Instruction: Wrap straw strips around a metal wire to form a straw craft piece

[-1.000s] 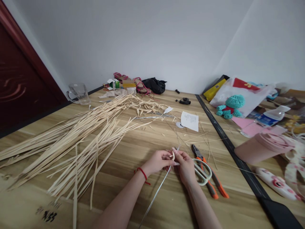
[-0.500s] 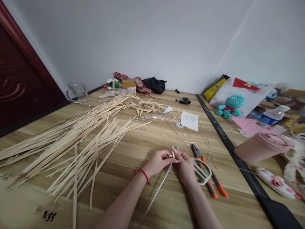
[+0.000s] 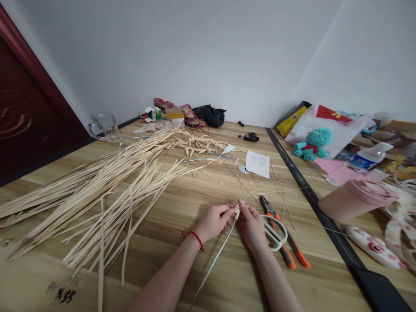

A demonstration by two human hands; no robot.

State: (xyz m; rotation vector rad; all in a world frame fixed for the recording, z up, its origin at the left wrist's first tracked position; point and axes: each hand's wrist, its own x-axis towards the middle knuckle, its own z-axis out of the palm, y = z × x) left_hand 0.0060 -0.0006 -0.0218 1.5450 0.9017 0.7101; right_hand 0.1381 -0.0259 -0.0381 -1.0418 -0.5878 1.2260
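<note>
My left hand (image 3: 214,221), with a red cord at its wrist, is closed in a pinch on a small pale woven straw piece (image 3: 237,212). From the other side my right hand (image 3: 252,226) grips the same piece, its thumb and finger near the top. Thin silvery wires (image 3: 216,258) run from the piece down toward the table's front edge. Beside my right hand lie scissors with cream handles (image 3: 280,240), their blades partly hidden by the hand. Pliers with orange and grey handles (image 3: 294,245) lie just right of them.
Long bundles of pale straw strips (image 3: 107,186) spread over the left of the wooden table. A written paper (image 3: 258,164) lies ahead of my hands. At right are a pink roll (image 3: 354,201), a bottle (image 3: 370,157) and a turquoise crocheted toy (image 3: 316,143). A glass mug (image 3: 105,127) stands far left.
My fingers have shifted on the straw piece. My left thumb has drawn back slightly to the left, and more of the piece now shows between the hands.
</note>
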